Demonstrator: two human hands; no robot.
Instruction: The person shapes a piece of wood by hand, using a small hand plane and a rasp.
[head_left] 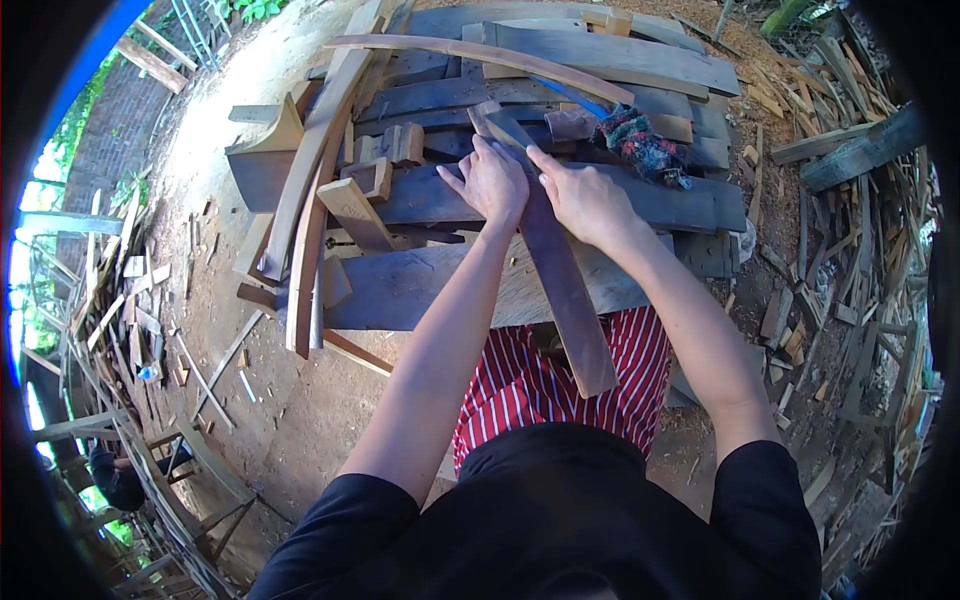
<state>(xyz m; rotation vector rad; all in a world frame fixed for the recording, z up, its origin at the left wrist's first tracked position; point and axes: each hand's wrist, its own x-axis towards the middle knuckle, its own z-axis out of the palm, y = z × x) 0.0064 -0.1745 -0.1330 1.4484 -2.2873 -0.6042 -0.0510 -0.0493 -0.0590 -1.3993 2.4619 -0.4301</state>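
A long dark wooden plank [565, 290] slants from the middle of the workbench toward my lap, its near end over my striped trousers. My left hand [495, 182] is closed over its left edge near the far end, thumb sticking out to the left. On the right edge rests my right hand [588, 203], index finger pointing forward and the other fingers curled under, partly hidden. Between the fingertips of both hands lies a short grey flat piece [508, 130] on top of the plank. I cannot tell whether the right fingers also grip this piece.
The bench [400, 285] is made of dark boards. Long curved strips [318, 190] lean across its left side, with small wood blocks [403, 143] beside them. A bunched patterned cloth [640, 145] lies right of my hands. Wood scraps [790, 340] litter the ground on both sides.
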